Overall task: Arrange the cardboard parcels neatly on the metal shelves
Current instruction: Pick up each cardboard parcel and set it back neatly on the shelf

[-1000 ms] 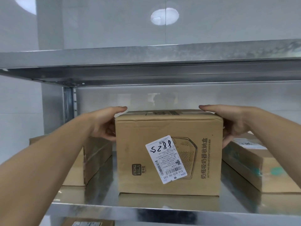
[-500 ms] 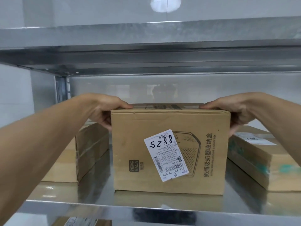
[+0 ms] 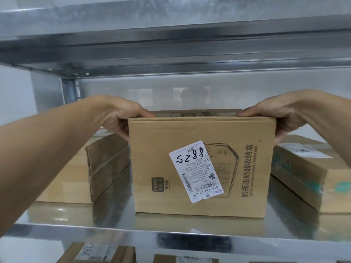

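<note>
The storage-box parcel (image 3: 201,168) stands upright on the metal shelf (image 3: 171,227), between a flat parcel (image 3: 83,171) at left and another parcel (image 3: 307,175) at right. The left hand (image 3: 123,118) and right hand (image 3: 275,118) grip its upper corners, thumbs on top.

I'm reading the front of the brown cardboard box (image 3: 152,149). Its white shipping label (image 3: 196,171), stuck on upside down, carries handwritten 8825 and printed 516-K20-00 030. Left of it, a dark square logo (image 3: 157,184) says MENG KALA, sideways. On the right, black printed lettering (image 3: 247,170) runs sideways: 奶瓶吸奶器收纳盒, BOTTLE AND BREAST PUMP STORAGE BOX.
</note>
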